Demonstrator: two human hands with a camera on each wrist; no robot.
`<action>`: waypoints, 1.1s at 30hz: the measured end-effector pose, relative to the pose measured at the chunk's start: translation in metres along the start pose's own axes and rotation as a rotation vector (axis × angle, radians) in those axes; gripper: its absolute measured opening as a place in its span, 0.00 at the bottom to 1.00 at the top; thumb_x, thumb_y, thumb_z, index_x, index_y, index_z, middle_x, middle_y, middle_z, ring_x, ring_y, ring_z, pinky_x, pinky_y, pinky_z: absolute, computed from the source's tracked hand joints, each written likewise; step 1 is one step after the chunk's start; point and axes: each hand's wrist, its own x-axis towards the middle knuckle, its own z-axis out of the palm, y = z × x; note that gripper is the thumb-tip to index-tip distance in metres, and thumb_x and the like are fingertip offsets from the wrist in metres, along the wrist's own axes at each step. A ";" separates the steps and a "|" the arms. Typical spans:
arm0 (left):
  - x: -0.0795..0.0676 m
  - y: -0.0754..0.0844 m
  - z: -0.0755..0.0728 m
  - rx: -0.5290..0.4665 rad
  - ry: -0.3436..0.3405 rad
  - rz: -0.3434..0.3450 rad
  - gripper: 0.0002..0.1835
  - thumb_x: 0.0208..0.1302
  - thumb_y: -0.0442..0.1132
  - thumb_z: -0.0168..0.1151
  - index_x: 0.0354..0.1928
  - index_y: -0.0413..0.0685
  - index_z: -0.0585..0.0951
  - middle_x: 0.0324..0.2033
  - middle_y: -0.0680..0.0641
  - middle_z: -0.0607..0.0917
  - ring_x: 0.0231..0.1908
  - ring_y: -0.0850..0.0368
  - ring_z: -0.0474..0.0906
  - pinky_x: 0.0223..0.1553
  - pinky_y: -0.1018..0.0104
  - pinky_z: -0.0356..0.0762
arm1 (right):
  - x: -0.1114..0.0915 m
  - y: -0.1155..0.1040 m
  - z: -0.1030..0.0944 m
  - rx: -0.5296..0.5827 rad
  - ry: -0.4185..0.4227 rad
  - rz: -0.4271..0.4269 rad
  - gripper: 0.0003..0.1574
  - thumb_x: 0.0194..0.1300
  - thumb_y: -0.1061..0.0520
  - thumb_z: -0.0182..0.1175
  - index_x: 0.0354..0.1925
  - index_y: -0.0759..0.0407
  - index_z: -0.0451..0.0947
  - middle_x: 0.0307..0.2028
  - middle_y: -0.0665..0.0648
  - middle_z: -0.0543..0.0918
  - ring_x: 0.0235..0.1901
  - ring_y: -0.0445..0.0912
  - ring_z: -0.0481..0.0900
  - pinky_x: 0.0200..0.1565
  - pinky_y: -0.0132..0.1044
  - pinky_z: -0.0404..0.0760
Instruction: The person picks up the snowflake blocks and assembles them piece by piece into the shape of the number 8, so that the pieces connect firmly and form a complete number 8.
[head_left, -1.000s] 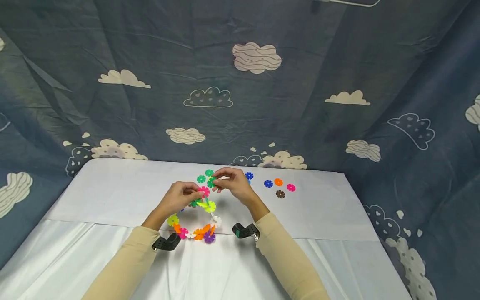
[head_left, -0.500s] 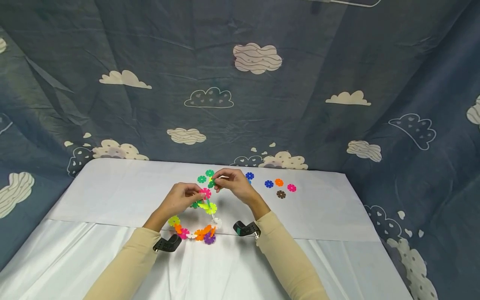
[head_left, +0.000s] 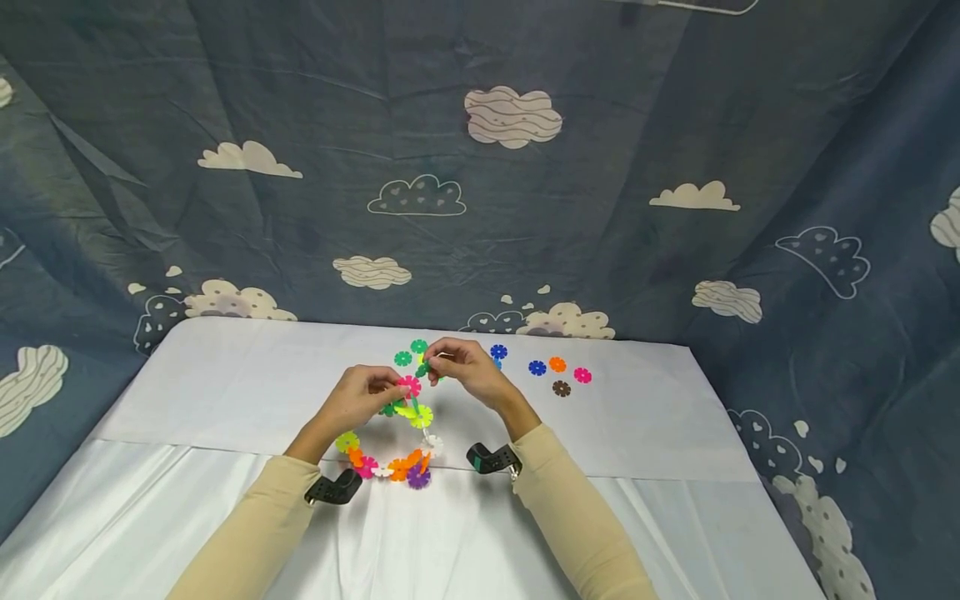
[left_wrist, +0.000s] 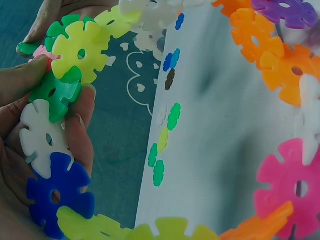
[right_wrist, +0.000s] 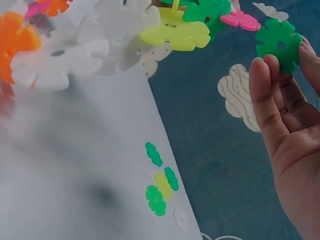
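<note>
My left hand [head_left: 363, 393] pinches a chain of notched plastic snowflake discs near a pink disc [head_left: 409, 385]. The chain curves into a loop of green, yellow, white, blue, orange and purple discs, with a purple disc [head_left: 418, 477] at its near side. In the left wrist view, the left fingers lie around a green disc [left_wrist: 56, 94] and a white disc [left_wrist: 45, 137]. My right hand [head_left: 468, 371] pinches a single green disc [right_wrist: 279, 46] between thumb and fingers. Its edge is close to the chain's pink disc [right_wrist: 241, 20]; whether they are joined I cannot tell.
Loose discs lie on the white-covered table [head_left: 637, 417]: green discs [head_left: 402, 358] behind the hands, and blue [head_left: 537, 367], orange [head_left: 557, 364], pink [head_left: 582, 375] and brown [head_left: 561, 388] ones to the right. A dark cloud-print curtain [head_left: 420, 100] hangs behind.
The green disc in my right hand has tilted from facing the head camera to nearly edge-on, beside the pink disc. Both hands have barely shifted.
</note>
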 end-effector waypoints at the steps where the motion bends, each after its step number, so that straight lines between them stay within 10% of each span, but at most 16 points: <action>1: 0.000 0.000 0.000 -0.001 -0.001 0.003 0.09 0.63 0.40 0.65 0.35 0.39 0.84 0.26 0.49 0.84 0.26 0.57 0.78 0.28 0.65 0.78 | 0.000 0.000 0.000 -0.005 0.002 -0.001 0.11 0.72 0.67 0.50 0.44 0.78 0.72 0.33 0.52 0.79 0.31 0.42 0.78 0.42 0.34 0.81; 16: 0.001 -0.001 0.001 -0.020 -0.030 0.031 0.09 0.64 0.40 0.65 0.35 0.39 0.84 0.26 0.49 0.84 0.24 0.57 0.77 0.26 0.64 0.77 | 0.006 -0.010 0.001 -0.096 -0.095 0.006 0.10 0.71 0.68 0.51 0.44 0.78 0.74 0.36 0.58 0.78 0.33 0.47 0.76 0.41 0.36 0.80; 33: 0.001 -0.002 0.006 -0.024 0.023 -0.012 0.08 0.64 0.38 0.65 0.35 0.38 0.83 0.27 0.48 0.85 0.24 0.57 0.77 0.26 0.64 0.78 | 0.001 -0.005 0.018 -0.063 0.139 0.021 0.14 0.65 0.66 0.60 0.47 0.76 0.78 0.45 0.72 0.81 0.38 0.56 0.83 0.44 0.44 0.84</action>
